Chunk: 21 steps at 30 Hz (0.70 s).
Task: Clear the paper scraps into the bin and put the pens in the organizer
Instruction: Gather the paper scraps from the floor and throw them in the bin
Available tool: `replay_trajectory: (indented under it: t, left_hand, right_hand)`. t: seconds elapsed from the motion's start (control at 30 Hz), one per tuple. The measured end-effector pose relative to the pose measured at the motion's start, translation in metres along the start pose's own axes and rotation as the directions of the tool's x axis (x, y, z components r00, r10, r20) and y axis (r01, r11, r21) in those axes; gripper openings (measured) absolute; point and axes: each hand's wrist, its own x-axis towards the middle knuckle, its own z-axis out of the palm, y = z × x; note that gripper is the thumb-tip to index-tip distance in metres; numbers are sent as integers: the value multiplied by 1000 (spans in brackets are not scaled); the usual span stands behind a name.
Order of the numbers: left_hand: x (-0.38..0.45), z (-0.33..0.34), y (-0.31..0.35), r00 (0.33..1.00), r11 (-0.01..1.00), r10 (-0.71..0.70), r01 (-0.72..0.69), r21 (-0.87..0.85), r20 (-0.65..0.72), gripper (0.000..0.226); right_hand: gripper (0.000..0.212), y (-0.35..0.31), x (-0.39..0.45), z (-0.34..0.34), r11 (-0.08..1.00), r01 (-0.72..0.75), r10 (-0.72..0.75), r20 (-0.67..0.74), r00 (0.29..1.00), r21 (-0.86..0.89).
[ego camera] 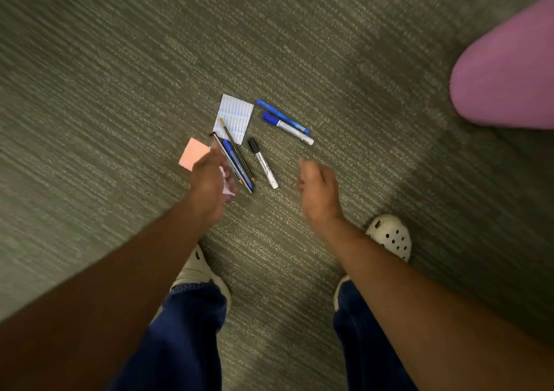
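Left hand (209,181) clutches a crumpled scrap (227,185), right hand (316,187) loosely curled, empty; pink note (192,154) at frame centre is flimsy, likely best pinched by an edge.

Both bare forearms reach forward and down from the bottom corners, converging toward the middle. The left hand (209,181) is blurred, its back turned up and to the left, the fingers (228,178) curled inward around a small crumpled bit of pale paper (227,187) that peeks out at the palm side. The right hand (317,185) hangs apart from it, at about the same height, wrist slightly bent, fingers loosely curled toward the palm with nothing seen in them; the thumb points up at the top edge of the fist. Below the arms, both legs in dark blue trousers stand apart, with light-coloured perforated clogs on the feet.
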Motion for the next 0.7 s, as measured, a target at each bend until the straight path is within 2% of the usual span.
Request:
replay_trajectory:
  t: [0.1,0.2,0.33,0.4,0.47,0.57,0.7]
  left_hand:
    - [-64,39,-4,986,972,-120,140,-188,117,55]
    - [-127,91,6,953,945,-120,196,-262,280,56]
    - [-199,160,27,857,952,-117,241,-190,502,60]
    - [-232,194,35,805,959,-109,241,-153,582,71]
    - [-263,230,41,771,975,-103,202,-88,629,73]
    - [-300,293,46,736,988,-131,156,21,664,51]
    - [-337,381,50,707,986,-110,-13,168,699,34]
  right_hand:
    - [40,-38,-27,-18,991,116,-113,42,993,-72]
    - [20,-65,-56,-49,932,278,-247,154,957,-234]
    - [46,-98,-80,-117,782,438,-415,154,897,-443]
    - [51,-114,-85,-158,744,440,-449,112,886,-503]
    - [45,-130,-86,-201,739,404,-463,30,886,-539]
    - [29,-157,-81,-264,767,359,-494,-131,860,-532]
    - [19,-182,-64,-338,834,333,-506,-370,779,-440]
